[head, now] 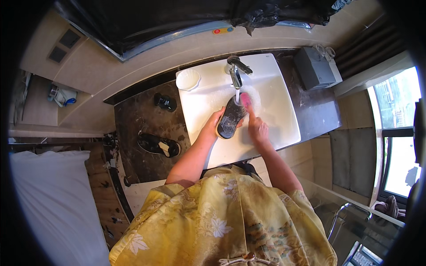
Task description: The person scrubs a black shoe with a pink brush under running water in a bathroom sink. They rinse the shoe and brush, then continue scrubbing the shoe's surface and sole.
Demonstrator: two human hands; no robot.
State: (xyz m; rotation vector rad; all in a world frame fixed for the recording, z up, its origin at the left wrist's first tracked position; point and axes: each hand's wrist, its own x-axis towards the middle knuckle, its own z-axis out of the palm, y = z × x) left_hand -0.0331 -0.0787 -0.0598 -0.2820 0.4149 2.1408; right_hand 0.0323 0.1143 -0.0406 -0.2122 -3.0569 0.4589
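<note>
My left hand [214, 123] grips a black shoe [231, 116] with its sole turned up, over the basin of a white sink [283, 123]. A pink brush [246, 100] is in my right hand [258, 129], its bristles against the sole near the toe or heel end; I cannot tell which end. From the chrome faucet [235, 78] a stream of water falls onto the upper end of the shoe. Suds lie in the basin around it. On the dark counter to the left rests another black shoe [154, 143], with a pale insole patch showing inside.
A white shell-shaped dish [188, 80] sits on the sink's back left corner. Left of the sink stands a small black object [165, 102]. A grey box [316, 68] occupies the right end of the dark stone counter [133, 116]. White cloth [53, 199] hangs at far left.
</note>
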